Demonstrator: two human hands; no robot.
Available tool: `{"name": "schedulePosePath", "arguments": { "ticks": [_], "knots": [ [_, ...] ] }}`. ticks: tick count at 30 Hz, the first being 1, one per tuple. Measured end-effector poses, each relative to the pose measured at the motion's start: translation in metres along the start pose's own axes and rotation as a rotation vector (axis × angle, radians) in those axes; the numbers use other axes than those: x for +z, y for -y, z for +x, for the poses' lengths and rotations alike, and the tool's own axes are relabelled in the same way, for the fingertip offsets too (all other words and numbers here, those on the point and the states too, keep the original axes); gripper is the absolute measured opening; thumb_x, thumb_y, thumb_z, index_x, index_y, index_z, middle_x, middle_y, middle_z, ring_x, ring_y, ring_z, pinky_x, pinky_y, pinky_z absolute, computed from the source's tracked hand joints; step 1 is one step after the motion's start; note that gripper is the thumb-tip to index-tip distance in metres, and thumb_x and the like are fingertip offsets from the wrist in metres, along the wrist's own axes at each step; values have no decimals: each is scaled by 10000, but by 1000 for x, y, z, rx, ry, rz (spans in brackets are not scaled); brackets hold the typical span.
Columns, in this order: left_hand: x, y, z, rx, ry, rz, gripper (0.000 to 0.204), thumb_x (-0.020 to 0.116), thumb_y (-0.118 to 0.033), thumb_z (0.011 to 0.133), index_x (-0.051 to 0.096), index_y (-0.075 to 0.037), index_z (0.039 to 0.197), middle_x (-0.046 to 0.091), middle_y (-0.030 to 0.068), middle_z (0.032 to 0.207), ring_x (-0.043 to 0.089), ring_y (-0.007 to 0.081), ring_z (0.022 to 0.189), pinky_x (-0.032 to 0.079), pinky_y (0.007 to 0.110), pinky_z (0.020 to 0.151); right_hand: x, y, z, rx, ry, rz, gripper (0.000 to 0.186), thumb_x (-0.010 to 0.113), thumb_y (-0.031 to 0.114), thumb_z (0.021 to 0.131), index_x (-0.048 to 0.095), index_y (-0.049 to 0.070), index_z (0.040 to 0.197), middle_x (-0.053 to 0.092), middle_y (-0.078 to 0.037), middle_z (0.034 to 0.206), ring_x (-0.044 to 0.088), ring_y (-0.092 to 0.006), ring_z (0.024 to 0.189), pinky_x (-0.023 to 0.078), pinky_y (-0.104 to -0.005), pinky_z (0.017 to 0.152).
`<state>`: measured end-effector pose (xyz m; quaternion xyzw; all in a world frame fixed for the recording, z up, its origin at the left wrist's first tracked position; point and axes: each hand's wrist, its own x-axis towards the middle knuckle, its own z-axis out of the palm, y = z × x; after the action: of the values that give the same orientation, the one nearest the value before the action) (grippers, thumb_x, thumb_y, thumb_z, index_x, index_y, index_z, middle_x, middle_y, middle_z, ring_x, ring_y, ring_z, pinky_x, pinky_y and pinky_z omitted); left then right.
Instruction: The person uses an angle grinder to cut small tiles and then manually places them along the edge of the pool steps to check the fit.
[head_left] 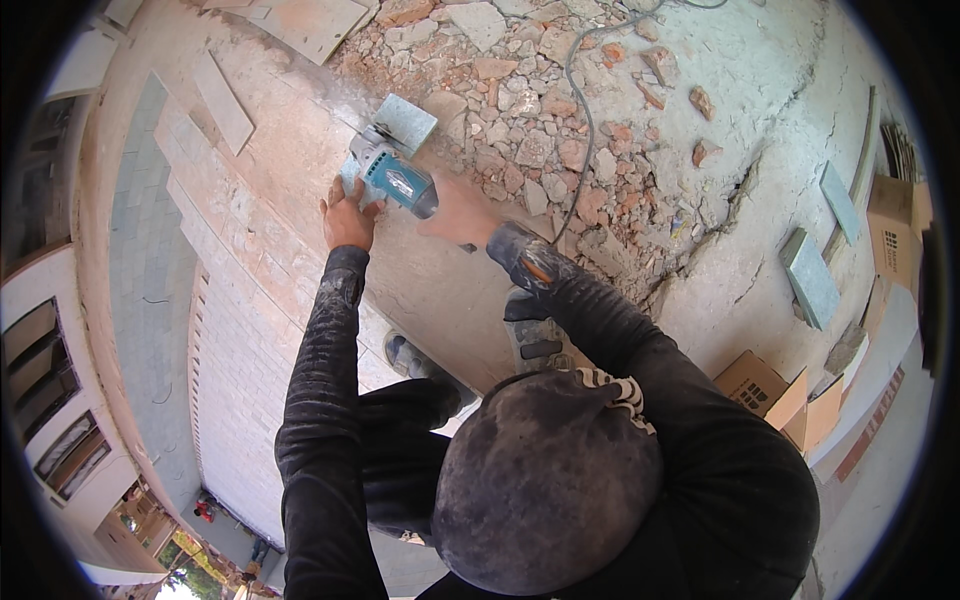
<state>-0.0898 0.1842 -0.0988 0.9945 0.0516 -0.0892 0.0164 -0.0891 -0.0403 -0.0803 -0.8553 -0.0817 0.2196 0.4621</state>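
Beyond the right hand [462, 208]: rubble heap [535, 150], loose. Right of that hand: grey cable [573, 75], laid across the rubble; a snag could jerk whatever it feeds. Within the right hand's wrapped grip: blue angle grinder [400, 183], dust [345, 103] at its head. Under the grinder, ahead of the left hand [350, 220]: blue-grey tile [407, 120]; might slip if weakly braced. Left fingers [337, 190] spread, at or just beside its near edge: kickback could reach them.
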Motion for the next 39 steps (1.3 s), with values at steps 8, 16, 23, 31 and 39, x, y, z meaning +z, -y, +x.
{"name": "schedulePosePath", "arguments": {
  "ticks": [8,16,23,31,39],
  "knots": [
    [2,2,1,5,0,8,619,748,-368,801,579,-150,1355,426,221,1472,440,327,1351,287,528,1137,-2,-1,-1,-11,-2,-12,634,779,291,625,528,-50,1097,652,-278,957,655,-429,916,524,-469,799],
    [3,3,1,13,4,-1,629,748,-367,798,571,-156,1363,425,222,1473,437,327,1353,283,527,1139,0,-7,-3,-29,-32,-42,652,780,324,616,540,-32,1108,658,-261,969,654,-421,921,526,-481,792],
    [2,2,1,12,-1,-2,629,747,-367,799,569,-163,1366,425,228,1470,439,330,1351,279,530,1140,6,-15,-2,-60,-49,-28,636,771,314,618,545,-43,1094,666,-262,920,661,-429,880,531,-477,776],
    [2,3,0,12,-12,-1,632,750,-365,796,567,-170,1369,422,216,1476,434,324,1354,276,526,1142,3,-15,-5,-66,-38,-9,622,763,294,622,548,-62,1086,668,-266,916,663,-429,884,530,-470,785],
    [2,4,0,3,-11,-12,637,752,-364,792,566,-170,1369,422,210,1477,433,322,1355,274,522,1145,-1,-10,-10,-48,-37,-8,645,765,293,623,543,-71,1106,659,-278,959,649,-437,925,519,-468,823]
  ]
}}
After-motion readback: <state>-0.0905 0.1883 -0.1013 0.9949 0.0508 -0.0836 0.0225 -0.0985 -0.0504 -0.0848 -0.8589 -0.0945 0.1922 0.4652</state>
